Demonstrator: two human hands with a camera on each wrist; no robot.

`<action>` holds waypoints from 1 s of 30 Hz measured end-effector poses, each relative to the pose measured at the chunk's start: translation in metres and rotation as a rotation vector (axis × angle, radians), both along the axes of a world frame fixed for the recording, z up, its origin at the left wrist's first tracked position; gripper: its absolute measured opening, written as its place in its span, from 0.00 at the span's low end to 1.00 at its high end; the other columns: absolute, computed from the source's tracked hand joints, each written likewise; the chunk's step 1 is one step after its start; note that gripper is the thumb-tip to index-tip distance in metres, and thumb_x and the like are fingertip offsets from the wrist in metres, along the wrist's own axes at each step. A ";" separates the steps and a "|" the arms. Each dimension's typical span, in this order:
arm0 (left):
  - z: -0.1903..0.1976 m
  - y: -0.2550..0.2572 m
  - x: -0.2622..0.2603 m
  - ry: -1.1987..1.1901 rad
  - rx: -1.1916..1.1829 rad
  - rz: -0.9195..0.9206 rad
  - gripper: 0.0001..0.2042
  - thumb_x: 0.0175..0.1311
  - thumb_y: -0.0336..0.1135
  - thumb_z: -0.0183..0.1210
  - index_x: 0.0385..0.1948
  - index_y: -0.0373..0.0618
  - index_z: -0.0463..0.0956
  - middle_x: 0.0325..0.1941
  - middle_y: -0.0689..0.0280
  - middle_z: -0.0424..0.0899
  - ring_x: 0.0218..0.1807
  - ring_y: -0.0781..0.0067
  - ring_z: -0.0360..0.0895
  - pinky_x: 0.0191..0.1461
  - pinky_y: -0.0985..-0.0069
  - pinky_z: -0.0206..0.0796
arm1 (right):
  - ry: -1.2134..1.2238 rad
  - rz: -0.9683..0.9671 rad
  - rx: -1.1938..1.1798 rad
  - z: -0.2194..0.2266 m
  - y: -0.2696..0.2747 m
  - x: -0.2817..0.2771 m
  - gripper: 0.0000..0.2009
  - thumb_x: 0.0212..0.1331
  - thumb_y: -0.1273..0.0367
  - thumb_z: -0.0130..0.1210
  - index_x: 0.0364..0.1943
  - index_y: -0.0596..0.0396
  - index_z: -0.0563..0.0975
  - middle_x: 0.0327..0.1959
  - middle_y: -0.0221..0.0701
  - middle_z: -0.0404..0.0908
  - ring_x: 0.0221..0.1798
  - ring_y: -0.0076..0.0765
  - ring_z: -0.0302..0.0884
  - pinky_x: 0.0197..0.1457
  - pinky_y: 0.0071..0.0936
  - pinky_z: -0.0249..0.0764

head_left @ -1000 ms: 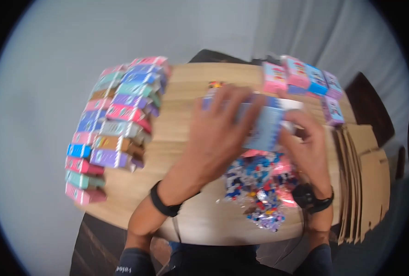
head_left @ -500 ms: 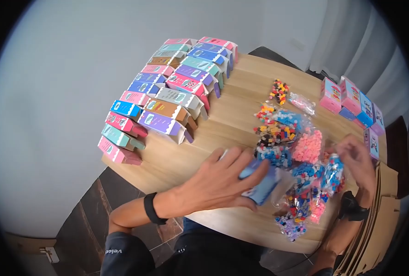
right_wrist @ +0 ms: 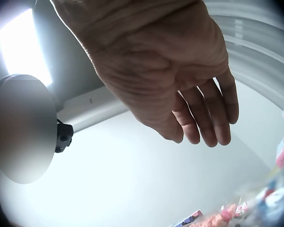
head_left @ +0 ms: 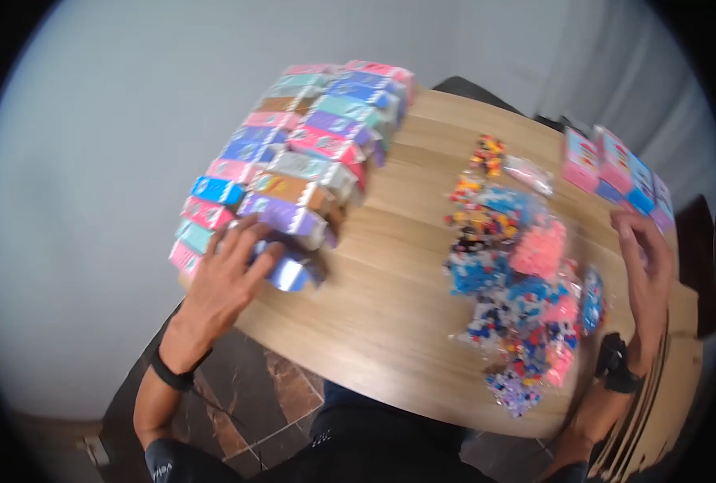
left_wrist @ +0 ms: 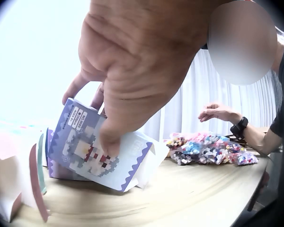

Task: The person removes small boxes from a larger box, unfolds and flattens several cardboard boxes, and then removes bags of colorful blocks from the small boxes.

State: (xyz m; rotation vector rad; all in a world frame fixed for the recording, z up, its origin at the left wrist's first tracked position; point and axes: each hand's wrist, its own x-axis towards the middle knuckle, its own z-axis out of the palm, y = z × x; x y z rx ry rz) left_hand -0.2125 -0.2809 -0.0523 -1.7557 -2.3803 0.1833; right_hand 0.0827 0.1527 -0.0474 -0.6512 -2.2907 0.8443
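Observation:
In the head view my left hand [head_left: 231, 274] grips a small blue-purple box [head_left: 289, 274] at the near end of the right-hand row of boxes [head_left: 300, 166]. The left wrist view shows the thumb on the printed face of this box [left_wrist: 83, 149], with fingers over its top edge. It tilts above the table, and a white flap [left_wrist: 154, 158] sticks out at one end. My right hand [head_left: 649, 262] hangs in the air to the right of the bags of small coloured bricks [head_left: 495, 270]. Its fingers [right_wrist: 206, 111] are loosely bent around nothing.
Pink, blue and purple boxes [head_left: 613, 165] stand at the far right of the table. Flat cardboard sheets [head_left: 664, 378] lean along the right edge. A separate bag of pink pieces [head_left: 529, 175] lies behind the main pile.
My left hand has carried the blue-purple box leftward, from beside the bags to the box rows. My right hand has come away from the box and a bag of blue bricks, now up and rightward.

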 end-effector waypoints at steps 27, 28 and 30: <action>-0.079 0.070 0.107 -0.753 0.598 -0.404 0.27 0.54 0.22 0.63 0.58 0.36 0.69 0.69 0.41 0.71 0.70 0.30 0.71 0.71 0.45 0.67 | -0.830 -0.784 0.226 -0.084 0.193 0.091 0.38 0.43 0.46 0.67 0.51 0.66 0.80 0.45 0.54 0.87 0.51 0.61 0.86 0.57 0.48 0.79; -0.079 0.072 0.108 -0.759 0.603 -0.407 0.27 0.54 0.22 0.63 0.58 0.36 0.69 0.69 0.41 0.71 0.70 0.30 0.71 0.71 0.45 0.67 | -0.834 -0.788 0.232 -0.082 0.188 0.092 0.38 0.43 0.46 0.67 0.51 0.66 0.80 0.45 0.54 0.87 0.51 0.61 0.86 0.57 0.48 0.79; -0.073 0.079 0.107 -0.856 0.635 -0.392 0.28 0.52 0.20 0.61 0.60 0.36 0.69 0.69 0.40 0.71 0.71 0.35 0.71 0.71 0.47 0.67 | -0.705 -0.756 0.215 -0.070 0.178 0.091 0.39 0.43 0.45 0.67 0.52 0.67 0.80 0.44 0.54 0.88 0.48 0.63 0.86 0.55 0.47 0.79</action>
